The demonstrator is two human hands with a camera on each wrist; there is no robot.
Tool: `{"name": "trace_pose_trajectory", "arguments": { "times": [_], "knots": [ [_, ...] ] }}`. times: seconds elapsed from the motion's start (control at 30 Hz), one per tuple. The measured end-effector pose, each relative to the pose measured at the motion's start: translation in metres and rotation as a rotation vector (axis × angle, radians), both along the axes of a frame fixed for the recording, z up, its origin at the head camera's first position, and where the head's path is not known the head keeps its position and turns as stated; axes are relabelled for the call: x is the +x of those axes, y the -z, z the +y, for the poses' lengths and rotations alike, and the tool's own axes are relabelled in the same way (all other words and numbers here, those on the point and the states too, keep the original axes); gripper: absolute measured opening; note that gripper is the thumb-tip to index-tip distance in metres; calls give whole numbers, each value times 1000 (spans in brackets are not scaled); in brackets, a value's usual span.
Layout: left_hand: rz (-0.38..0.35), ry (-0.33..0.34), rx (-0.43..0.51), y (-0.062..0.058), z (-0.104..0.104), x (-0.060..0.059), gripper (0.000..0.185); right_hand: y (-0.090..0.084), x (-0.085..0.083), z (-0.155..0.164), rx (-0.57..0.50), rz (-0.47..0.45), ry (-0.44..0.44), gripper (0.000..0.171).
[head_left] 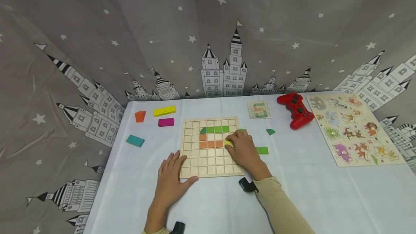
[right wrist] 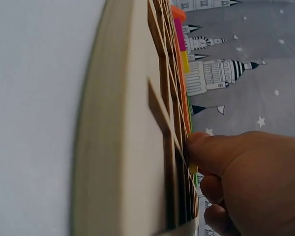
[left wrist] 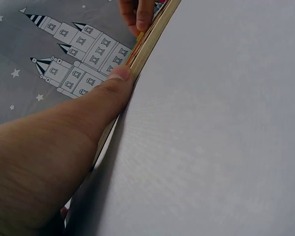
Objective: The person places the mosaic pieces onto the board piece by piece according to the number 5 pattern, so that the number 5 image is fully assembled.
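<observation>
Because the left hand (head_left: pixel 171 176) straddles the near-left corner of the wooden grid board (head_left: pixel 202 161), fingers relaxed against the left side and thumb at the near edge, I judge it is there to keep the board from sliding; it clenches nothing. From my remote seat I read the right hand (head_left: pixel 243 148) as the precise one: thumb and fingertips pinch a small yellow tile (head_left: pixel 227 142) just right of the orange tiles (head_left: pixel 211 144), over the next cell of their row. That light grip suits a piece so thin, I'd say, though I can't tell from my views whether the tile is fully seated.

Each placed piece sits in its own cell, the raised lines presumably keeping the rows true: three green squares (head_left: pixel 218 129) run along the upper row, with a dark green quarter-round (head_left: pixel 203 130) at their left end. Beyond the board's far right corner lies a pattern card (head_left: pixel 259 109), face up, probably so the person can glance at it. Loose green squares (head_left: pixel 264 150) and another quarter-round (head_left: pixel 270 131) lie to the board's right, handy, I think, for the pinching hand. Well aside, I see a red game controller (head_left: pixel 295 111) near an animal puzzle (head_left: pixel 352 162).
</observation>
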State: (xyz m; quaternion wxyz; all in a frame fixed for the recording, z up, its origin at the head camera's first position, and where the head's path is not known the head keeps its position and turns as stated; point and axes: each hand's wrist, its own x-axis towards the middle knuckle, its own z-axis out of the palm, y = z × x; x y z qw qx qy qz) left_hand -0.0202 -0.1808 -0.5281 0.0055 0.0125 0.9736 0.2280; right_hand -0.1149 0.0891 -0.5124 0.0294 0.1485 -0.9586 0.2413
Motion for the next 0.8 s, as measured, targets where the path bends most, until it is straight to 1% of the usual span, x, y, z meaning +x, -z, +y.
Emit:
{"name": "trace_pose_trajectory", "arguments": {
  "times": [0.27,0.5,0.8],
  "knots": [
    [18,3,10,0,0,0,89,-3,2,-7,-11,2,10,23],
    [8,3,9,4,0,-1,89,-6,5,-8,-14,0,51,20],
    [10,5,9,2,0,-1,89,-6,5,-9,-31,-23,55,20]
  ]
}}
